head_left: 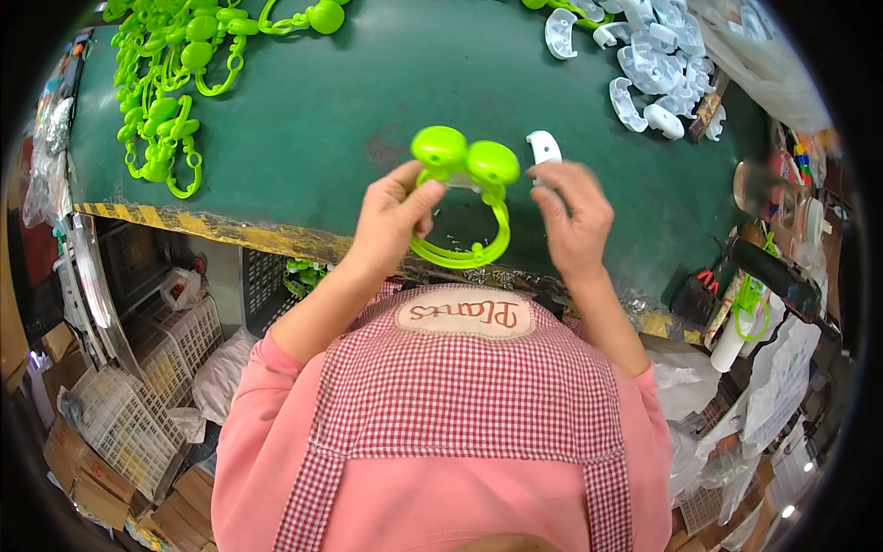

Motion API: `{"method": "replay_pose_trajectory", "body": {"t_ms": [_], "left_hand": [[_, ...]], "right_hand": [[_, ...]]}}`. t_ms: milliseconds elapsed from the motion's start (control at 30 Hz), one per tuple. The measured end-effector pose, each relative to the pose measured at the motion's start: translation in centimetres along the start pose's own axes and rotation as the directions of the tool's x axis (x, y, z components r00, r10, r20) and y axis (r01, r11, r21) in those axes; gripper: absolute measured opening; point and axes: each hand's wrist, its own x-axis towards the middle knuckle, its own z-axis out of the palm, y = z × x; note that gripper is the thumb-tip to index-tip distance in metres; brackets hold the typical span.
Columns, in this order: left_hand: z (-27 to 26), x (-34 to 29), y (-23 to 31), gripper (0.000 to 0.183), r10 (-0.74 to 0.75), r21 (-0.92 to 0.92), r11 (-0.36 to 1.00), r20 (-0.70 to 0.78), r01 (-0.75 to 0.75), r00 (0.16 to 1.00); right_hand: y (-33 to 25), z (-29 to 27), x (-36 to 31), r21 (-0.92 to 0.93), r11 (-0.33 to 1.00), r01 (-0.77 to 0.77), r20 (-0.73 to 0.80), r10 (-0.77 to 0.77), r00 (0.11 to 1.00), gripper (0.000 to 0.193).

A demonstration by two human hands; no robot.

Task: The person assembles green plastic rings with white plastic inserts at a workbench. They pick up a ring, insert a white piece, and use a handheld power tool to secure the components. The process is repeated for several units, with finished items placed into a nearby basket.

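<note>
My left hand [397,216] is closed on the left side of a glossy bright green plastic ring [497,235], just above the near part of the table. Two round green knobs stand on the ring's far side, and a pale piece shows below them inside it. To the right, my right hand [578,216] has its thumb and forefinger at the lower end of a small white curved plastic piece [544,145], which shows between them. Part of that hand is smeared by motion. The ring and the white piece are apart.
A heap of similar green rings [166,101] lies at the far left of the green table [322,120]. White curved pieces [653,69] are piled at the far right, beside a clear plastic bag [768,64]. Yellow-black tape [212,228] runs along the near edge; crates [133,419] stand below left.
</note>
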Motion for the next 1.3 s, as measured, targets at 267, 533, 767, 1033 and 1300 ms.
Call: {"method": "replay_pose_trajectory", "body": {"t_ms": [267, 533, 767, 1033, 1300], "left_hand": [[0.1, 1.1, -0.8, 0.044, -0.101, -0.083, 0.992, -0.029, 0.098, 0.995], [1.8, 1.0, -0.5, 0.042, -0.055, -0.086, 0.995, -0.020, 0.053, 0.998], [2.2, 0.5, 0.1, 0.046, 0.035, -0.049, 0.998, 0.023, -0.033, 0.999], [0.4, 1.7, 1.2, 0.044, 0.057, -0.082, 0.995, -0.003, -0.058, 0.998], [-10.2, 12.8, 6.8, 0.049, 0.871, 0.960, -0.268, 0.208, 0.076, 0.444]], "right_hand": [[2.3, 0.5, 0.6, -0.176, 0.984, 0.019, -0.163, -0.048, 0.986, 0.046], [-2.2, 1.9, 1.0, -0.123, 0.791, 0.599, 0.055, -0.598, 0.800, 0.044], [-1.9, 1.6, 0.7, -0.235, 0.770, 0.593, 0.014, -0.607, 0.794, 0.040], [-2.8, 3.7, 3.4, 0.703, 0.624, -0.341, 0.260, 0.222, 0.940, 0.063], [-3.0, 7.0, 6.6, 0.287, 0.922, -0.259, 0.058, 0.253, 0.966, 0.051]]}}
